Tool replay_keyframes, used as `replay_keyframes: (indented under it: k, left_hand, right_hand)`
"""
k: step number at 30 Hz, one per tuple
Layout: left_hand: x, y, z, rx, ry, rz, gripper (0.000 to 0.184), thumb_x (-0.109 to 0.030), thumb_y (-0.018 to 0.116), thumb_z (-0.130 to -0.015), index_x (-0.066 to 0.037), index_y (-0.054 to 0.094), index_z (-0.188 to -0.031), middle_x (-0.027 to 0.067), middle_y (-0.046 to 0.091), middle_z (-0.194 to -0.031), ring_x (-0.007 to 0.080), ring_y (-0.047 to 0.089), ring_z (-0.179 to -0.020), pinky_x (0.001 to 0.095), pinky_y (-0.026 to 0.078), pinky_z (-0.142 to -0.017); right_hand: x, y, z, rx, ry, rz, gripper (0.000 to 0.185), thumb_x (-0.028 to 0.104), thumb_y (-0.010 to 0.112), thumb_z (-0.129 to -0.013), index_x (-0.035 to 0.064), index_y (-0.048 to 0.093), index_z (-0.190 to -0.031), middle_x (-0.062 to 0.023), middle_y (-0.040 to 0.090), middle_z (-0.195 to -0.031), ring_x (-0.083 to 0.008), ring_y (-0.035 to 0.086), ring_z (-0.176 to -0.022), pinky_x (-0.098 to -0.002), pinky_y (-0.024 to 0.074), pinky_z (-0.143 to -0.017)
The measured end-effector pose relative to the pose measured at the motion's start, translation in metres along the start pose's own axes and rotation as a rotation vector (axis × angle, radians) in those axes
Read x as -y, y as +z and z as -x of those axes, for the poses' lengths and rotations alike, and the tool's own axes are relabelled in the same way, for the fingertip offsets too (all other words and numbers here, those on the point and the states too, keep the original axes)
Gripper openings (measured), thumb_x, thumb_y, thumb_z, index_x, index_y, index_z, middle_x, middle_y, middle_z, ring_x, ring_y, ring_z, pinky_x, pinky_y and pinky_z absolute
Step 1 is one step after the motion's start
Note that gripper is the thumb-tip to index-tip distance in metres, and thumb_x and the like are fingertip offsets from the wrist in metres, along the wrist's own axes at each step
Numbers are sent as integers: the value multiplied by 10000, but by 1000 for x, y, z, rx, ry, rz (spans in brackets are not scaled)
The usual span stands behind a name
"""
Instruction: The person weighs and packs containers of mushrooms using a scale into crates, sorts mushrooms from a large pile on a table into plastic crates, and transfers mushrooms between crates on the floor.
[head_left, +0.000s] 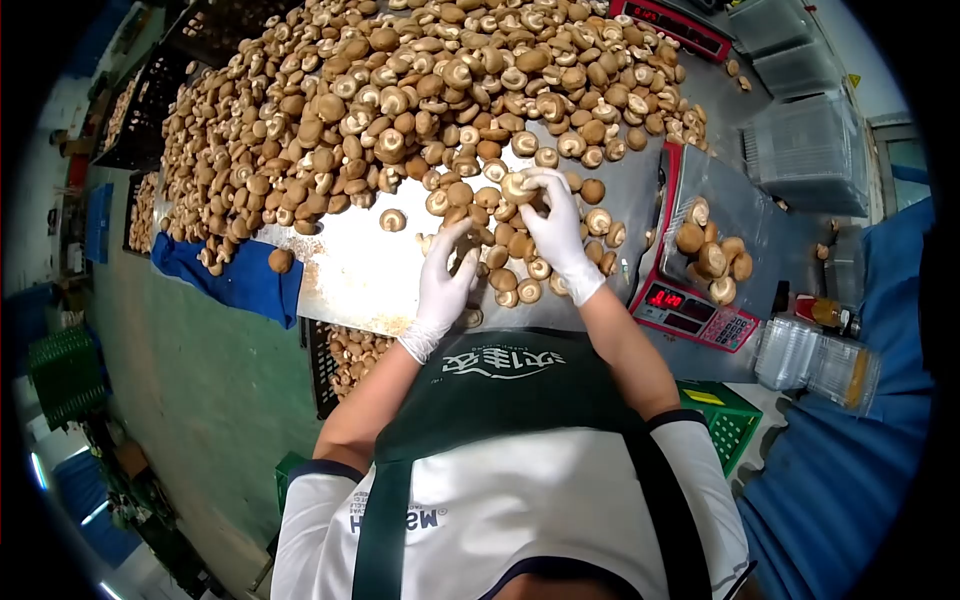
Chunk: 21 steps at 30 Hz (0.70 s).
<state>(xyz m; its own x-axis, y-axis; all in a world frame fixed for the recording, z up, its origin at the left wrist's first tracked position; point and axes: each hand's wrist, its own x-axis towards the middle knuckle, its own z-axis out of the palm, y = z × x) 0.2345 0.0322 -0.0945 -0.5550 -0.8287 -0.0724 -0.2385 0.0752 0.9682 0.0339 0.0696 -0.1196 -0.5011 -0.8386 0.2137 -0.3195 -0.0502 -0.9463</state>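
Clock taken from frame centre, 12 at the top. A mushroom [515, 188] is grasped in the right hand [557, 228], pinched between thumb and fingers, just above 12 o'clock from centre. The left hand [440, 290] is held just beside it toward 8 o'clock, fingers curled over the loose mushrooms [517, 245]; whether anything is clasped in that grip cannot be told. Both hands are covered by white gloves. The loose mushrooms are scattered around and between the hands on the metal tabletop [350, 275]. A large pile [340, 110] is heaped at 11 o'clock. A red scale [700, 320] is placed at 3 o'clock, with several weighed mushrooms [712, 260] set on its plate and red digits lit. A second scale [685, 35] is seen at 1 o'clock. Clear containers [805, 155] are stacked at 2 o'clock. A blue cloth [245, 280] is draped over the edge at 9 o'clock; a black crate [323, 375], mushroom-filled, is partly hidden at 8 o'clock.
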Motion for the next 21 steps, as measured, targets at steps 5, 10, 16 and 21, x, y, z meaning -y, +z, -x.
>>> replay_keyframes:
  k: [5,10,16,21]
  left_hand:
    - [-31,18,-14,125,-153,475,680,-29,623,-889,-42,288,-1481,145,485,-1328,188,554,-1123,301,459,-992]
    - [-21,14,-11,184,-201,577,532,-51,632,-889,-48,429,-1380,94,541,-1266,171,551,-1129,284,459,-966]
    - [10,-31,19,179,-348,672,469,-40,567,-893,-70,459,-1349,95,523,-1279,178,539,-1125,321,456,-961]
    - [7,-51,45,65,-591,964,311,-174,541,-948,-72,518,-1241,107,565,-1160,226,570,-1049,362,473,-927]
  right_hand:
    - [30,7,38,-59,-42,-163,323,-95,604,-749,21,537,-1043,-125,579,-1122,-269,573,-1069,-330,459,-937]
    - [61,-13,67,2,-99,108,377,-88,595,-776,20,551,-1135,-131,583,-1138,-266,578,-1074,-338,457,-948]
    - [28,-38,91,-110,268,159,281,-35,619,-825,21,620,-1100,-81,592,-1012,-184,600,-819,-283,492,-762]
    - [26,3,5,39,137,447,276,149,650,-856,40,620,-1108,-125,625,-1056,-289,593,-952,-369,481,-845]
